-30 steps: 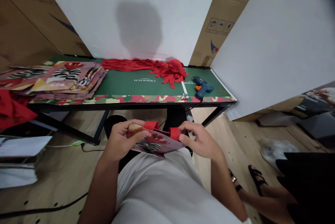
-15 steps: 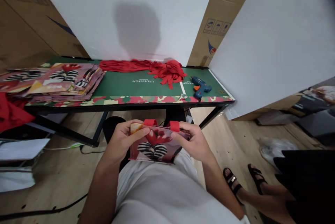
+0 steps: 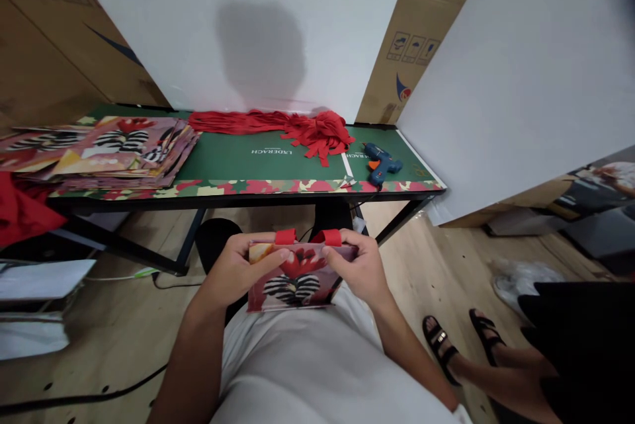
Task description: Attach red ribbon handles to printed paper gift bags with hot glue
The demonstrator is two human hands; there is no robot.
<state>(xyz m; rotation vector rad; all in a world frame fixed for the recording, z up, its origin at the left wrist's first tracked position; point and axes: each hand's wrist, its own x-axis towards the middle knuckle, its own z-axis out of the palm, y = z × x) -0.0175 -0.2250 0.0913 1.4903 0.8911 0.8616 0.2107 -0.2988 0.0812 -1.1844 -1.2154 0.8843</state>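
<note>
A small printed paper bag (image 3: 292,285) with a zebra-striped, red-topped picture is held upright over my lap. My left hand (image 3: 238,272) grips its upper left part, thumb across the printed front. On the upper right, my right hand (image 3: 360,268) pinches the rim, thumb on the front and fingers behind. Between the hands, a red ribbon handle (image 3: 327,237) stands up at the top edge, its second red end (image 3: 286,237) beside the left thumb. The fingers behind the bag are hidden.
On the green table (image 3: 223,163) lie a stack of printed bags (image 3: 124,153), red ribbons (image 3: 317,136) and a blue glue gun (image 3: 380,165). More red ribbon (image 3: 24,212) hangs at the left. Another person's sandalled foot (image 3: 439,344) is at the right. White boards stand behind.
The bag's top edge has tilted slightly and both hands have shifted a little along it. Both hands keep hold of the bag; the things on the table have stayed put.
</note>
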